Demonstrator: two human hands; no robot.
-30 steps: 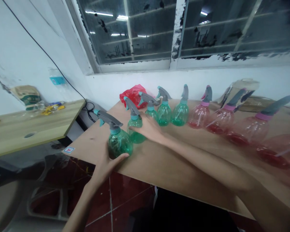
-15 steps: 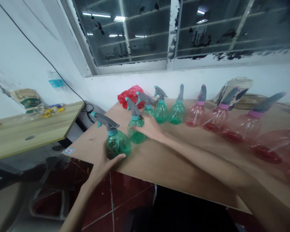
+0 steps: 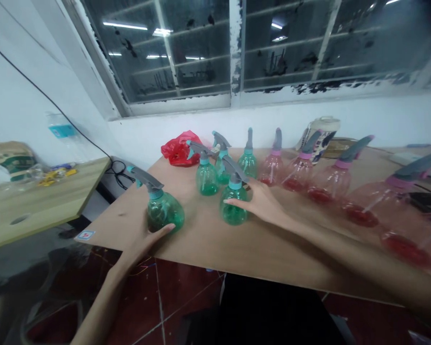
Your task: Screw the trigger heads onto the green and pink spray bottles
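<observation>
My left hand (image 3: 143, 239) is wrapped round the lower part of a green spray bottle (image 3: 168, 211) with a grey trigger head, near the table's left end. Its thumb lies across the front and the other fingers are mostly hidden behind the bottle. My right hand (image 3: 262, 203) grips a second green spray bottle (image 3: 233, 211), thumb across the front. Behind that one, three more green spray bottles stand: one at the left (image 3: 207, 179), one partly covered (image 3: 221, 165), and one further right (image 3: 248, 164).
Several pink spray bottles (image 3: 330, 179) line the right side of the table (image 3: 201, 244). A crumpled red plastic bag (image 3: 181, 148) lies at the back by the wall, and a white patterned container (image 3: 323, 134) stands behind the pink bottles. A second table (image 3: 57, 201) is at the left.
My right hand has moved its green bottle to the right, away from the left one and in front of the row. My left hand stays on its bottle. The view has turned right.
</observation>
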